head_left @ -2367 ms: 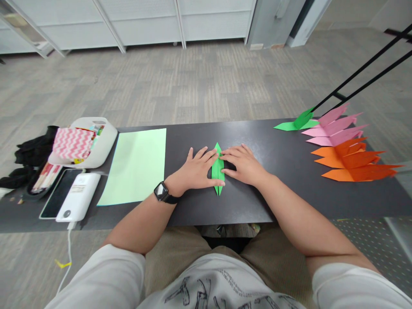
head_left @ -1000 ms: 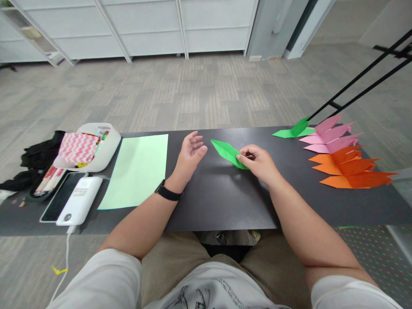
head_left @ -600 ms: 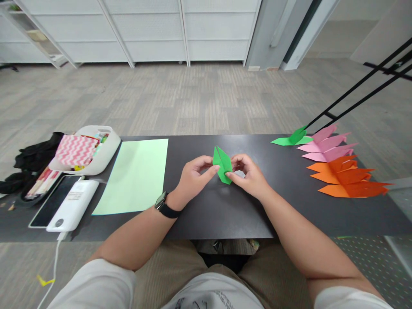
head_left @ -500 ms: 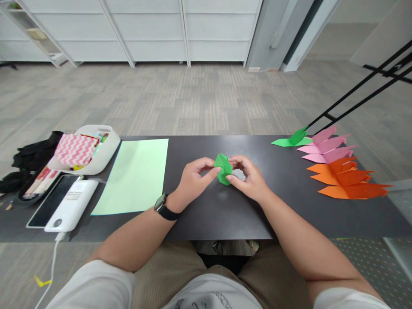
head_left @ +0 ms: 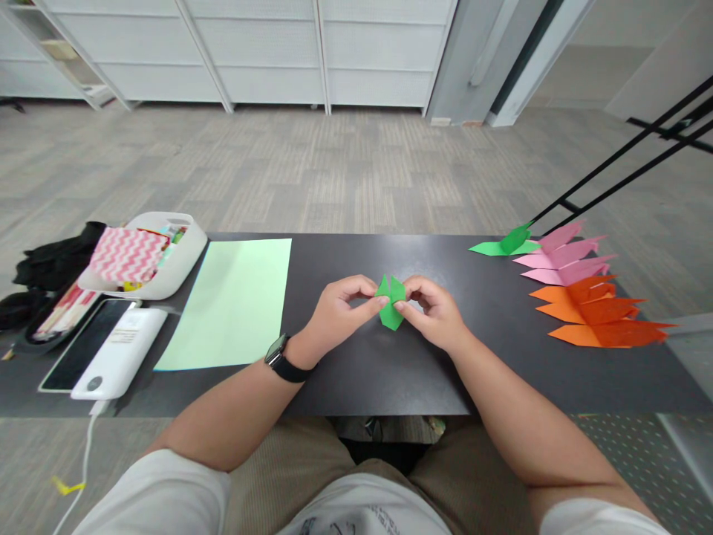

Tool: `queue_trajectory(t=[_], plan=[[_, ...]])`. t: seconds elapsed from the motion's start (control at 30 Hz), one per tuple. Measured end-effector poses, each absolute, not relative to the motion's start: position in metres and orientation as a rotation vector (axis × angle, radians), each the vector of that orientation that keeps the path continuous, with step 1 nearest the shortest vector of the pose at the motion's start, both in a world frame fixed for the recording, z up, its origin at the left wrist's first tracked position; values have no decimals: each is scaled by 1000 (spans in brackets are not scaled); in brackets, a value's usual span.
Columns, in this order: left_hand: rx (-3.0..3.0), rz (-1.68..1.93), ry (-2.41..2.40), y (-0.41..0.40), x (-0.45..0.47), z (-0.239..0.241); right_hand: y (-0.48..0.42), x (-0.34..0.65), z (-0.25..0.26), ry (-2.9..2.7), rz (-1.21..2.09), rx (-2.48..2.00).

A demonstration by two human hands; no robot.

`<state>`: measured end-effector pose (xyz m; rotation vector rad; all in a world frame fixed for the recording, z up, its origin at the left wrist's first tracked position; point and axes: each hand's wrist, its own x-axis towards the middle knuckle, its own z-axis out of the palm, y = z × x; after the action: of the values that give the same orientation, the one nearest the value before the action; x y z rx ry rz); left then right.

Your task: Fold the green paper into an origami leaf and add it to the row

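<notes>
A small folded green paper piece [head_left: 390,303] is held just above the dark table [head_left: 390,364], near its middle. My left hand [head_left: 341,306], with a black watch on the wrist, pinches the piece's left side. My right hand [head_left: 431,310] pinches its right side. Two short green points stick up between my fingertips, and a pointed tip hangs down below them. Both hands are closed on the paper.
A light green paper sheet [head_left: 237,301] lies flat to the left. Further left are a white tray [head_left: 167,267] holding patterned paper, a phone [head_left: 83,343] and a white power bank [head_left: 119,353]. Folded green [head_left: 504,245], pink [head_left: 562,256] and orange [head_left: 604,312] paper pieces lie at the right end.
The green piece lay flat under both hands, then my right hand lifted it. Both hands now pinch it, and its points have been drawn apart and folded shorter.
</notes>
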<state>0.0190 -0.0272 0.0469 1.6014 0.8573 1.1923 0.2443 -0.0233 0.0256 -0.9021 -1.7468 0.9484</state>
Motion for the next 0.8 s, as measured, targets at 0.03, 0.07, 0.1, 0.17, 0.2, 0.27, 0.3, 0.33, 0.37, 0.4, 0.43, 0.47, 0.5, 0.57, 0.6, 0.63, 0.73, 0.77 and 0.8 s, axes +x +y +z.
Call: queue_trajectory(t=[0.03,0.07,0.1,0.17,0.2,0.27,0.3,0.33,0.37,0.4,0.43,0.47,0.5,0.57,0.6,0.63,0.73,0.77,0.8], plan=[[1587,1187,837,-27,19,47,-24,244,26,-1744,954,-902],[1577,1185,820,-26,19,48,-24,244,26,-1742,959,-901],[1575,1188,809,-26,19,48,-24,245,27,-1742,963,-900],[1586,1219,800,-25,18,49,-24,245,27,-1749,970,-892],[1592,1242,797,-25,17,49,-24,244,27,-1754,973,-888],[1587,1285,783,-25,16,49,-24,244,29,-1764,979,-879],[1576,1302,775,-26,16,49,-24,244,30,-1771,982,-872],[1563,1312,768,-26,16,49,-25,243,31,-1780,984,-865],[1547,1321,763,-27,16,49,-26,243,33,-1790,985,-858],[1532,1331,760,-28,16,49,-27,243,34,-1801,984,-851],[1518,1337,754,-29,16,49,-28,242,36,-1812,983,-844],[1504,1345,746,-30,16,49,-30,241,38,-1824,980,-837],[1489,1351,735,-30,16,50,-32,240,39,-1834,977,-829],[1453,1351,720,-31,16,51,-36,238,41,-1849,975,-815],[1433,1341,722,-32,16,52,-38,236,42,-1849,975,-811],[1409,1324,728,-32,16,53,-40,235,42,-1844,977,-812],[1336,1269,746,-32,17,55,-43,230,42,-1813,996,-827],[1320,1258,747,-31,17,55,-44,229,41,-1804,1005,-836],[1311,1254,748,-31,17,55,-44,228,41,-1797,1015,-844]])
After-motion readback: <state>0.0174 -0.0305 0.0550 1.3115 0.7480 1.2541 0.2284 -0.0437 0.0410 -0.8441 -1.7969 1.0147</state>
